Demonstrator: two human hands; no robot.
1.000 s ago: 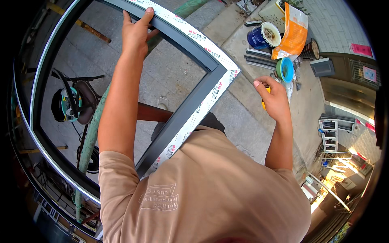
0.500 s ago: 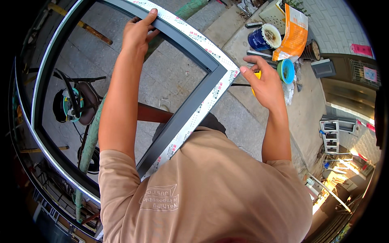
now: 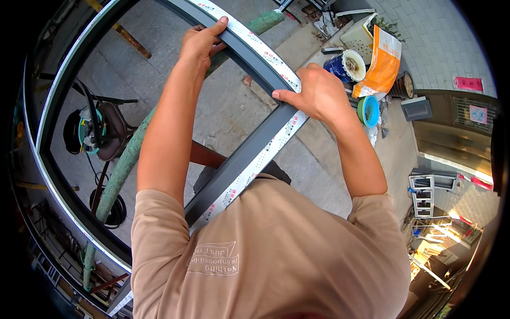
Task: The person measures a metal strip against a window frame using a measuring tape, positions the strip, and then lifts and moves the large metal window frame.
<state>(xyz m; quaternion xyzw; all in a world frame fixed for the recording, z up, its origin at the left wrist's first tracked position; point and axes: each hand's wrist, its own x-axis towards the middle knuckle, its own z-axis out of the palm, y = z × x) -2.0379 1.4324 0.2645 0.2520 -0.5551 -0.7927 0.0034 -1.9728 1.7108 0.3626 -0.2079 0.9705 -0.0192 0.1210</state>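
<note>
A large dark grey window frame (image 3: pixel 241 151) lies in front of me, its outer strips covered in white printed protective film. My left hand (image 3: pixel 204 42) grips the far rail, thumb on top and fingers curled over its inner side. At the right corner my right hand (image 3: pixel 323 93) is wrapped around the frame, with the thumb at the inner edge and the other fingers over the outer side. The near rail runs down to my brown shirt. Under the frame shows a green, worn pipe support (image 3: pixel 125 165).
A brown chair (image 3: pixel 114 130) with tools stands below the frame's opening. To the right are a blue bucket (image 3: pixel 340 66), an orange-and-white sack (image 3: pixel 380 61) and a green-blue basin (image 3: pixel 368 110). A small white ladder-like frame (image 3: pixel 423 195) sits farther right.
My right hand has moved from beside the corner onto it and closed around it. The yellow item at that hand no longer shows. My left hand still holds the far rail.
</note>
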